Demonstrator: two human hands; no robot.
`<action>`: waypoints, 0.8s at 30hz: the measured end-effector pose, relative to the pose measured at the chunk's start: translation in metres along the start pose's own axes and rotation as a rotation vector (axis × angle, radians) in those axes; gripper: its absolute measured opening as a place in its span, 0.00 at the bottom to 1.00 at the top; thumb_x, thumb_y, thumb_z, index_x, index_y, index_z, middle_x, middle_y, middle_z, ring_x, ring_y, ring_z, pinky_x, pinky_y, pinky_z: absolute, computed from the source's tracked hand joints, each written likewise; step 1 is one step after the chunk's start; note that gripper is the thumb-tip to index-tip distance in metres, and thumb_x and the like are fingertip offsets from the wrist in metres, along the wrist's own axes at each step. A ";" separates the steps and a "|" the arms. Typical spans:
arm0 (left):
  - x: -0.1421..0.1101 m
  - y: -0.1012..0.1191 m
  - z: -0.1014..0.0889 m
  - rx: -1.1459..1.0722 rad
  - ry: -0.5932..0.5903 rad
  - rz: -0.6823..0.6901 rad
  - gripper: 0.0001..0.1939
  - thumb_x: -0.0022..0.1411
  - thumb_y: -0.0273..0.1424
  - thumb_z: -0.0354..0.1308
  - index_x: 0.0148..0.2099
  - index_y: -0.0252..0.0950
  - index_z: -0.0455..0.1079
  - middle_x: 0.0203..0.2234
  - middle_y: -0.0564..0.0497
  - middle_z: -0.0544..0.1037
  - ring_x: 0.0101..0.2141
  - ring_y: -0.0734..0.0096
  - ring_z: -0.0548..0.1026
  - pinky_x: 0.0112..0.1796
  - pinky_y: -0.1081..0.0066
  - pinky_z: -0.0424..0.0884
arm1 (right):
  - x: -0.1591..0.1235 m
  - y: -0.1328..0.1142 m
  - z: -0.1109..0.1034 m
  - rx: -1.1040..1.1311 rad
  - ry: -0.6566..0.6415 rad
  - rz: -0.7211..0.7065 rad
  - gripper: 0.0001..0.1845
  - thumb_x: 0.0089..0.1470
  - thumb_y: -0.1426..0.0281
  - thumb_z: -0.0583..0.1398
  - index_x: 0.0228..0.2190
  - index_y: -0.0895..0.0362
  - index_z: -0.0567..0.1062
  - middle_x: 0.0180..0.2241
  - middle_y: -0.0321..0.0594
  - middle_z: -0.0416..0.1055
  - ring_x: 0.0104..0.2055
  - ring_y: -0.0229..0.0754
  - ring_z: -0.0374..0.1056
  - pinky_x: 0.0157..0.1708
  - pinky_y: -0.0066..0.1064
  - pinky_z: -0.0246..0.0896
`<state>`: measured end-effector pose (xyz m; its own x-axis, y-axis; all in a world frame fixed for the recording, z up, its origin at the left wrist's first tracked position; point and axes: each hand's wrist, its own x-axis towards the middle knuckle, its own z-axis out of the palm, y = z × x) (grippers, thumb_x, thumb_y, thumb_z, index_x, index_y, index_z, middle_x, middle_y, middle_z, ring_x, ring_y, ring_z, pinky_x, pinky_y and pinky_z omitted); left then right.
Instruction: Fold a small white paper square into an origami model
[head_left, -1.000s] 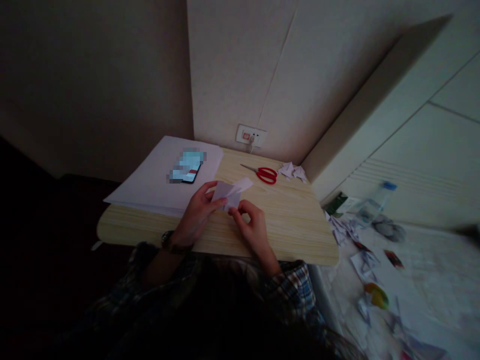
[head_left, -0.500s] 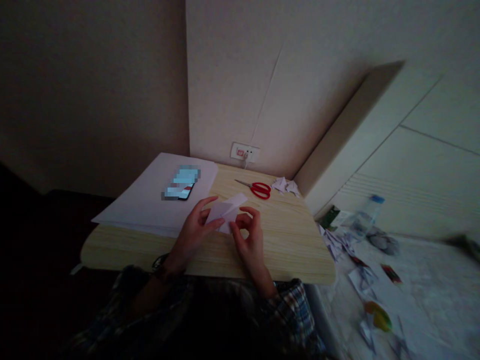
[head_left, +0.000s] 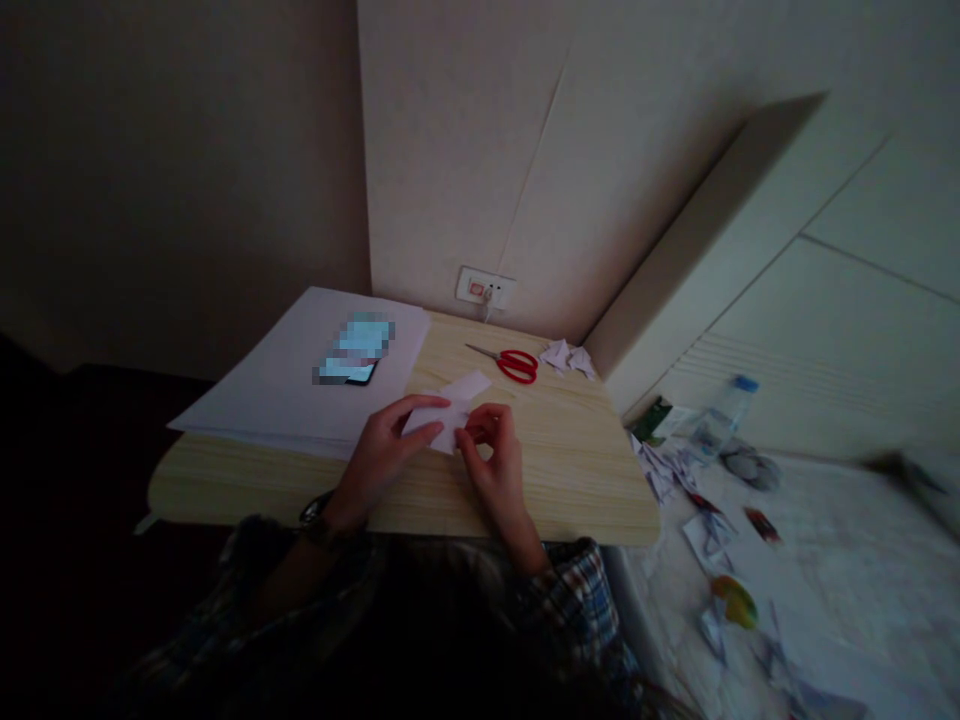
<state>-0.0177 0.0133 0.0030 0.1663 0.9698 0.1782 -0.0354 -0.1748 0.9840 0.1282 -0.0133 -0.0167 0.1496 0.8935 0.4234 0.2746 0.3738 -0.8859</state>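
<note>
table top: pale wood grain, smooth, faint sheen.
large sheets: white paper, smooth, matt.
folded piece: white paper, matt, creased.
small folded shapes: white paper, matt, sharp-edged.
scissors: grey metal blades, smooth red plastic-looking handles.
socket plate: smooth white plastic.
bottle: clear plastic, glossy.
sleeves: checked cloth, matt.
wall: pale, matt.

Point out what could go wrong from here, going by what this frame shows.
1. The left hand holds the folded paper while the right hand's fingertips are at its edge; an uneven pull might skew or crease it.
2. The scissors lie just beyond the hands, so a forward reach could brush the blades.
3. The phone rests on the large white sheets; tugging them might shift it.
</note>
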 end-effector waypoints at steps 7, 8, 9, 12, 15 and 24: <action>-0.001 0.000 0.000 0.010 -0.038 -0.018 0.15 0.49 0.31 0.61 0.42 0.35 0.75 0.44 0.47 0.79 0.45 0.58 0.75 0.47 0.65 0.69 | 0.000 -0.002 -0.002 -0.004 -0.013 0.006 0.11 0.51 0.71 0.59 0.37 0.53 0.64 0.29 0.33 0.69 0.30 0.36 0.67 0.29 0.28 0.65; -0.001 0.000 -0.001 0.012 -0.037 -0.020 0.16 0.49 0.31 0.60 0.42 0.35 0.75 0.44 0.46 0.79 0.45 0.58 0.75 0.47 0.65 0.69 | 0.000 -0.003 -0.002 -0.010 -0.020 0.001 0.09 0.51 0.71 0.59 0.35 0.53 0.65 0.29 0.33 0.68 0.29 0.36 0.67 0.29 0.28 0.65; -0.001 0.001 -0.001 0.015 -0.038 -0.020 0.16 0.49 0.30 0.60 0.42 0.35 0.75 0.44 0.46 0.79 0.46 0.58 0.75 0.47 0.65 0.69 | 0.000 -0.003 -0.002 -0.018 -0.028 -0.008 0.07 0.51 0.71 0.59 0.34 0.53 0.65 0.29 0.33 0.68 0.29 0.36 0.67 0.29 0.27 0.65; -0.001 0.002 -0.001 0.024 -0.034 -0.018 0.17 0.49 0.29 0.59 0.44 0.34 0.74 0.46 0.46 0.78 0.47 0.58 0.74 0.50 0.64 0.68 | 0.000 -0.006 -0.003 -0.046 -0.084 -0.031 0.03 0.52 0.72 0.58 0.32 0.53 0.67 0.28 0.34 0.69 0.29 0.37 0.67 0.29 0.28 0.65; -0.001 0.001 -0.001 0.014 -0.037 -0.014 0.19 0.50 0.29 0.59 0.47 0.34 0.74 0.48 0.46 0.77 0.50 0.57 0.72 0.53 0.63 0.65 | 0.000 -0.009 -0.004 -0.069 -0.131 -0.058 0.05 0.53 0.73 0.57 0.34 0.54 0.71 0.31 0.36 0.72 0.31 0.37 0.68 0.31 0.29 0.65; -0.003 0.001 0.001 -0.174 -0.054 -0.096 0.20 0.49 0.33 0.64 0.46 0.34 0.75 0.43 0.47 0.80 0.45 0.58 0.75 0.46 0.65 0.69 | -0.003 -0.015 -0.009 -0.085 -0.105 -0.174 0.08 0.56 0.74 0.57 0.34 0.52 0.77 0.32 0.38 0.72 0.36 0.40 0.67 0.36 0.31 0.64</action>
<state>-0.0178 0.0098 0.0029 0.2298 0.9693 0.0880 -0.1859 -0.0450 0.9815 0.1322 -0.0236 -0.0023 -0.0055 0.8401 0.5424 0.3677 0.5061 -0.7802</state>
